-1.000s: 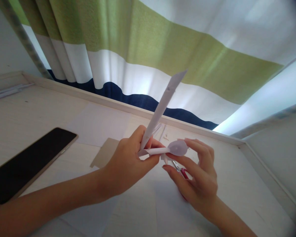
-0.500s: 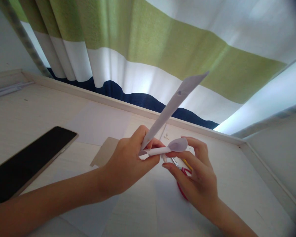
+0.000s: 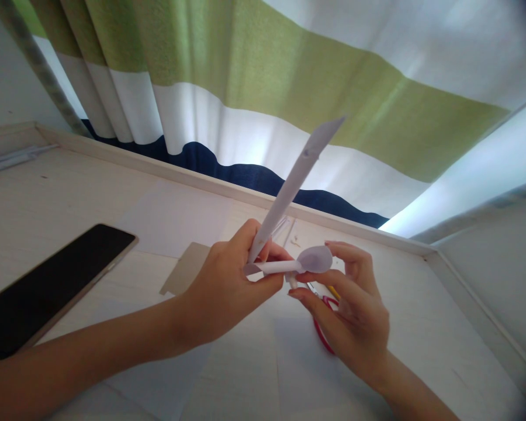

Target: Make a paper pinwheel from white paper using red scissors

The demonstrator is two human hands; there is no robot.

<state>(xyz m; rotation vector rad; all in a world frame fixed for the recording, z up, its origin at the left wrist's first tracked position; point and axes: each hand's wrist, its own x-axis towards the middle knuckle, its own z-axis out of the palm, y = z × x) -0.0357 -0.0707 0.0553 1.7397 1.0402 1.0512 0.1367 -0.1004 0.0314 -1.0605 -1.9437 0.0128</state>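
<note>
My left hand (image 3: 228,280) is closed around rolled white paper. One long paper tube (image 3: 289,184) rises from it toward the upper right, its far end slanted to a point. A shorter paper roll (image 3: 280,267) lies across my fingers and flares into a rounded, spoon-like paper end (image 3: 316,259). My right hand (image 3: 355,304) has thumb and index finger pinched at a small white piece (image 3: 292,280) under the short roll; what exactly it is I cannot make out. Behind the right hand lie scissors with red handles (image 3: 323,336), partly hidden.
A dark-screened phone (image 3: 56,289) lies at left on the white tabletop (image 3: 83,193). Flat white paper sheets (image 3: 175,216) and a grey-beige card (image 3: 186,269) are around my left forearm. A raised ledge (image 3: 228,190) runs along the back below a striped curtain (image 3: 298,76).
The long paper tube has tipped a little to the left and stands steeper. Both hands stay nearly in place, the right fingers shifting slightly at the small white piece.
</note>
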